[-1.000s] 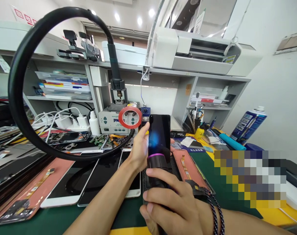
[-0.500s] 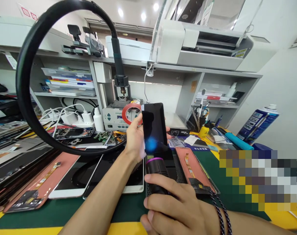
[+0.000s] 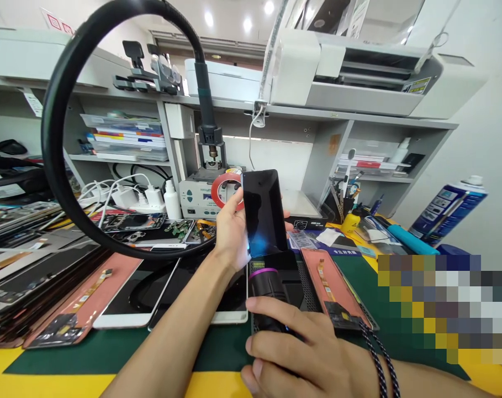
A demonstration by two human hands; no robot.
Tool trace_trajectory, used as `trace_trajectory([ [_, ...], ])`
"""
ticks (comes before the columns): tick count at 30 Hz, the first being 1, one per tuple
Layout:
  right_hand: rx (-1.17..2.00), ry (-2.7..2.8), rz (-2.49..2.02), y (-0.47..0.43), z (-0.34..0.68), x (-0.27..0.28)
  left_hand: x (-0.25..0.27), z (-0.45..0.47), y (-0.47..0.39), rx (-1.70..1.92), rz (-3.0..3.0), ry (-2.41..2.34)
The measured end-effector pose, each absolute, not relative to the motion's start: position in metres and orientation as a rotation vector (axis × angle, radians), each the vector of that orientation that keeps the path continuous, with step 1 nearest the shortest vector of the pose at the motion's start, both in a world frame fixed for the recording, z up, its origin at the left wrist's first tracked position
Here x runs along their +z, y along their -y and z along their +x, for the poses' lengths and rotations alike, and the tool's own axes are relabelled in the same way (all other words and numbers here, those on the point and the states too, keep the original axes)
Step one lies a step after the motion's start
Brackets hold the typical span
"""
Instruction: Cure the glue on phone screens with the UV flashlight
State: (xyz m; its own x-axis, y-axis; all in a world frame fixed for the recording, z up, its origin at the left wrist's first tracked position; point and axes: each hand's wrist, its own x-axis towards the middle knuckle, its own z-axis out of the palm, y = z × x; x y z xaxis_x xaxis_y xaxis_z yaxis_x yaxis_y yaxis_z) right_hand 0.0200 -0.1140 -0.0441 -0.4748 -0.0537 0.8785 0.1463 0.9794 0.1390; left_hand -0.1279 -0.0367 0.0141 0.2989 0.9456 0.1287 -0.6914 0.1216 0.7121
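Gripped by its sides, a black phone (image 3: 264, 207) stands tilted up in my left hand (image 3: 231, 232), its dark glass facing me. A bluish spot of light falls on the lower part of the glass. Below it, my right hand (image 3: 292, 342) is wrapped round a black flashlight (image 3: 267, 284) with a purple ring at its head, aimed at the phone. A braided cord (image 3: 379, 354) hangs by my right wrist. Under the hands lie a white-edged phone screen (image 3: 230, 316) and a dark perforated plate (image 3: 311, 284).
A thick black hose (image 3: 52, 127) loops on the left, in front of the shelves. Pink-backed screen parts (image 3: 331, 282) lie on the green mat (image 3: 122, 348). A roll of red tape (image 3: 218, 190) stands behind my left hand; a blue spray can (image 3: 447, 213) leans at right.
The view has shifted slightly, so the scene sits a little further right. The light spot on the phone looks smaller and nearer its bottom edge. Both hands keep their holds.
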Motion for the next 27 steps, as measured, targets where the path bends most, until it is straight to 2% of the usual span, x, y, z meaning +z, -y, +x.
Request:
trace_trajectory([
  [27,-0.287,2.072,-0.072,0.115,0.026,-0.037,0.011,-0.138,0.034,1.207,0.788,-0.266],
])
